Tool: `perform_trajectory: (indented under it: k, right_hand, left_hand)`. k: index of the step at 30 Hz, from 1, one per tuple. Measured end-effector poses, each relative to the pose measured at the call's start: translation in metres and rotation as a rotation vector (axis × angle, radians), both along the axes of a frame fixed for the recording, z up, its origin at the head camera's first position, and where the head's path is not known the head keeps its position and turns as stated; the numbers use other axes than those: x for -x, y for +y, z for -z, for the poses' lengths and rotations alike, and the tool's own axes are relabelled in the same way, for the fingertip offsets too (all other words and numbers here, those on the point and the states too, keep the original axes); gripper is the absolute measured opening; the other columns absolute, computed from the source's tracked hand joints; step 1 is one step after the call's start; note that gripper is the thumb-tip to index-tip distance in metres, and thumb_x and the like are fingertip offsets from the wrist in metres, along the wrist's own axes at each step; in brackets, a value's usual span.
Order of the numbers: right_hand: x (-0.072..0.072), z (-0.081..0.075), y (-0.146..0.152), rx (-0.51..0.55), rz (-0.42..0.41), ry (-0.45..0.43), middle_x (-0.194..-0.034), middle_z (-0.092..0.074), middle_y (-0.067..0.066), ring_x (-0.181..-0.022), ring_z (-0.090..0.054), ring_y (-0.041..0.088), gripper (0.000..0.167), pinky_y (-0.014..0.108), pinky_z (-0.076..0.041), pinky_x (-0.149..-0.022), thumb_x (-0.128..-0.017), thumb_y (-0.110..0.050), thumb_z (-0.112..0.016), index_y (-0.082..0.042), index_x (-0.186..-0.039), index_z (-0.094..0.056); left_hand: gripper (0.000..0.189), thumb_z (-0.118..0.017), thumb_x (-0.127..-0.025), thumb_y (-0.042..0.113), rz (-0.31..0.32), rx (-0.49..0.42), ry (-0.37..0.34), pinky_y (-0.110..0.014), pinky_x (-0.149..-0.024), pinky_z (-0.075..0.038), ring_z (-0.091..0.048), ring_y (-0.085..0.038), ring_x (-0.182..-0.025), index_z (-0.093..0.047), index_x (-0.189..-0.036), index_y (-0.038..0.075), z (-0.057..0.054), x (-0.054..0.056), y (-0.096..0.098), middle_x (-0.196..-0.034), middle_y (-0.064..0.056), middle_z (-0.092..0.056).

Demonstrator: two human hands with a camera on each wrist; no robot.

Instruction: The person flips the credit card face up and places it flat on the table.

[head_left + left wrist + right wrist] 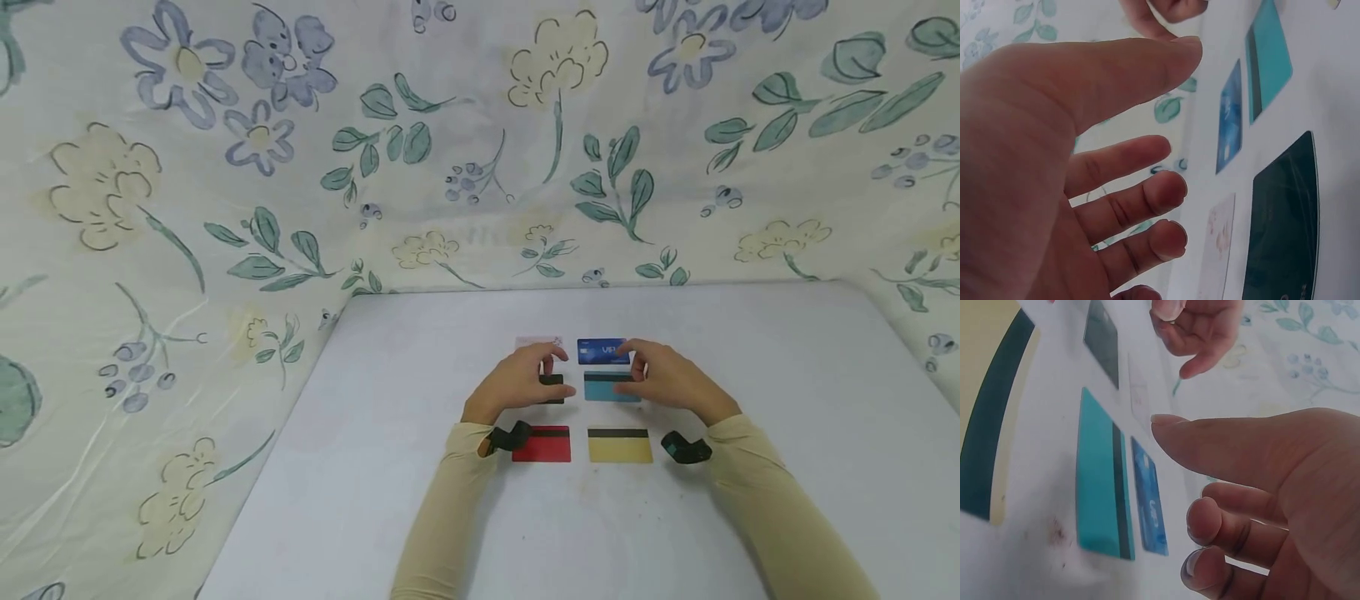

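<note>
Over the dark green card (1285, 219) hovers my left hand (517, 379), its fingers loosely bent and apart with nothing between them. It partly covers that card and the pale card (534, 341) behind it in the head view. My right hand (672, 382) is above the right ends of the blue card (597, 351) and the teal card (603, 388), thumb and fingers spread, holding nothing. Nearer the front lie a red card (543, 448) and a yellow card (620, 450), each with a dark stripe. All the cards lie flat in two columns.
The cards rest on a white tabletop (360, 467). A floral cloth (480, 150) hangs behind the table and along its left side. Dark wrist devices (686, 448) sit on both wrists, the left one overlapping the red card's corner in the head view.
</note>
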State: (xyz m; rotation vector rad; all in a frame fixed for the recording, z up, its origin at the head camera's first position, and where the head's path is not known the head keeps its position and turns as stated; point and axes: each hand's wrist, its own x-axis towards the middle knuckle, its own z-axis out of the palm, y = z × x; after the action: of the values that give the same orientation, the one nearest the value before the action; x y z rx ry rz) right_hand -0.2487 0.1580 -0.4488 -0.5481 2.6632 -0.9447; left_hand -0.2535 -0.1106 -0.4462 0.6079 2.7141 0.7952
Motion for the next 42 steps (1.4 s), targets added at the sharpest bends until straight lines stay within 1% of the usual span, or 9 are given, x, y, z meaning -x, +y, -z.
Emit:
perform_trajectory:
  k: [3, 9, 12, 17, 22, 28, 32, 42]
  right_hand:
    - [0.0, 0.003, 0.005, -0.008, 0.006, -0.006, -0.084, -0.056, 0.004, -0.072, -0.053, 0.016, 0.059, 0.03, -0.043, -0.064, -0.089, -0.025, -0.081, 0.0, -0.136, -0.056]
    - [0.001, 0.007, 0.011, 0.002, 0.028, -0.039, -0.084, -0.056, 0.005, -0.073, -0.053, 0.017, 0.061, 0.031, -0.042, -0.063, -0.087, -0.025, -0.082, 0.0, -0.136, -0.056]
    - [0.003, 0.009, 0.014, 0.01, 0.032, -0.056, -0.084, -0.056, 0.005, -0.074, -0.053, 0.017, 0.062, 0.031, -0.042, -0.064, -0.086, -0.024, -0.083, 0.001, -0.136, -0.055]
    - [0.007, 0.015, 0.02, 0.018, 0.028, -0.087, -0.084, -0.056, 0.006, -0.075, -0.052, 0.018, 0.064, 0.031, -0.043, -0.067, -0.084, -0.023, -0.085, 0.003, -0.135, -0.055]
    - [0.008, 0.02, 0.019, 0.014, 0.02, -0.134, -0.083, -0.057, 0.006, -0.075, -0.052, 0.018, 0.064, 0.031, -0.043, -0.067, -0.084, -0.023, -0.085, 0.004, -0.135, -0.055]
    - [0.007, 0.022, 0.02, 0.009, 0.007, -0.134, -0.08, -0.057, 0.005, -0.072, -0.052, 0.017, 0.06, 0.031, -0.042, -0.065, -0.085, -0.02, -0.084, 0.006, -0.132, -0.057]
    - [0.007, 0.023, 0.02, 0.011, 0.013, -0.147, -0.08, -0.057, 0.005, -0.071, -0.052, 0.017, 0.059, 0.03, -0.043, -0.065, -0.086, -0.019, -0.083, 0.005, -0.132, -0.057]
    - [0.009, 0.026, 0.021, 0.015, 0.022, -0.174, -0.08, -0.057, 0.004, -0.072, -0.053, 0.016, 0.054, 0.029, -0.043, -0.065, -0.088, -0.017, -0.081, 0.002, -0.132, -0.057]
  left_hand:
    - [0.057, -0.081, -0.087, 0.044, -0.002, 0.002, -0.015, -0.024, -0.067, -0.047, -0.056, -0.016, -0.087, -0.063, -0.133, 0.016, 0.002, -0.001, 0.006, -0.1, -0.001, -0.061]
    - [0.058, -0.082, -0.086, 0.043, -0.034, 0.028, -0.045, -0.024, -0.073, -0.049, -0.056, -0.015, -0.092, -0.062, -0.135, 0.019, 0.005, -0.005, 0.015, -0.102, -0.001, -0.061]
    - [0.057, -0.083, -0.086, 0.043, -0.044, 0.051, -0.041, -0.023, -0.073, -0.049, -0.056, -0.014, -0.091, -0.063, -0.135, 0.02, 0.007, -0.005, 0.019, -0.102, 0.0, -0.06]
    - [0.056, -0.082, -0.087, 0.043, -0.031, 0.069, -0.034, -0.021, -0.071, -0.047, -0.054, -0.013, -0.088, -0.063, -0.134, 0.02, 0.009, -0.004, 0.025, -0.1, 0.0, -0.06]
    - [0.055, -0.081, -0.087, 0.044, -0.036, 0.126, -0.016, -0.021, -0.069, -0.045, -0.054, -0.012, -0.084, -0.063, -0.134, 0.02, 0.015, -0.005, 0.029, -0.095, 0.002, -0.06]
    - [0.055, -0.08, -0.088, 0.044, -0.051, 0.177, 0.007, -0.023, -0.071, -0.046, -0.055, -0.013, -0.086, -0.062, -0.135, 0.021, 0.016, -0.006, 0.031, -0.097, 0.002, -0.061]
    - [0.056, -0.08, -0.089, 0.043, -0.058, 0.187, -0.007, -0.023, -0.072, -0.047, -0.056, -0.013, -0.088, -0.061, -0.136, 0.021, 0.016, -0.007, 0.032, -0.098, 0.001, -0.061]
    - [0.057, -0.079, -0.09, 0.042, -0.043, 0.202, -0.028, -0.024, -0.075, -0.048, -0.057, -0.013, -0.089, -0.06, -0.138, 0.02, 0.018, -0.006, 0.037, -0.098, 0.001, -0.063]
